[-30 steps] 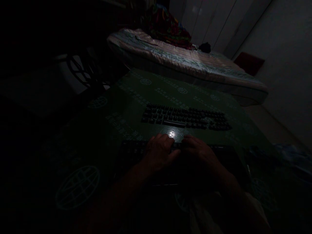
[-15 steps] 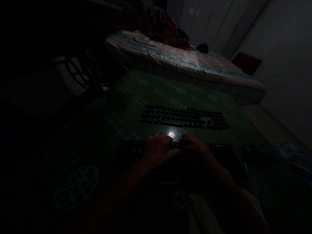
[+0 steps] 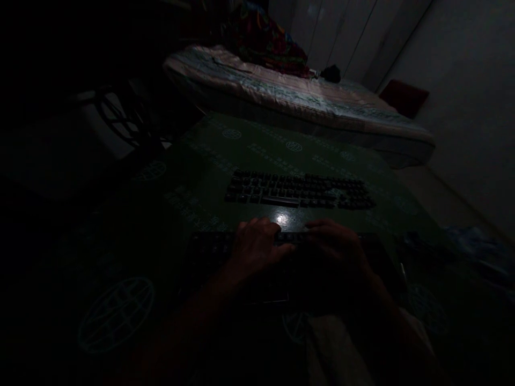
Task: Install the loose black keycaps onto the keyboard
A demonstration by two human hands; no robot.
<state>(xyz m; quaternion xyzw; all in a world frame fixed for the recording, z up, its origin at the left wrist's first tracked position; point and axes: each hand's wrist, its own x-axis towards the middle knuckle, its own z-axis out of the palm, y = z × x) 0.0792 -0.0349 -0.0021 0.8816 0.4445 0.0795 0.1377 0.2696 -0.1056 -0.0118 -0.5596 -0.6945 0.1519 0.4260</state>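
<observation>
A black keyboard [image 3: 209,244] lies close to me on a green patterned tabletop [image 3: 189,161]. My left hand [image 3: 255,244] is bent over its upper middle, fingers curled at the far edge and thumb stretched to the right across it. Over the keyboard's right part, my right hand [image 3: 336,241] points left with its fingers close together. Shadow hides its fingertips and anything in them. Just past the keyboard, many loose black keycaps [image 3: 281,187] lie in keyboard order, with a long space bar [image 3: 280,201] at their near side.
Beyond the table stands a bed with a striped mattress [image 3: 257,80] and a dark red patterned blanket [image 3: 265,43]. A dark wheel-like frame [image 3: 116,118] is at the left. Crumpled cloth [image 3: 475,246] lies at the right. The room is very dark.
My right hand has shifted a little right, away from the left hand, and its fingers have straightened. My left hand stays on the keyboard. The view has moved slightly.
</observation>
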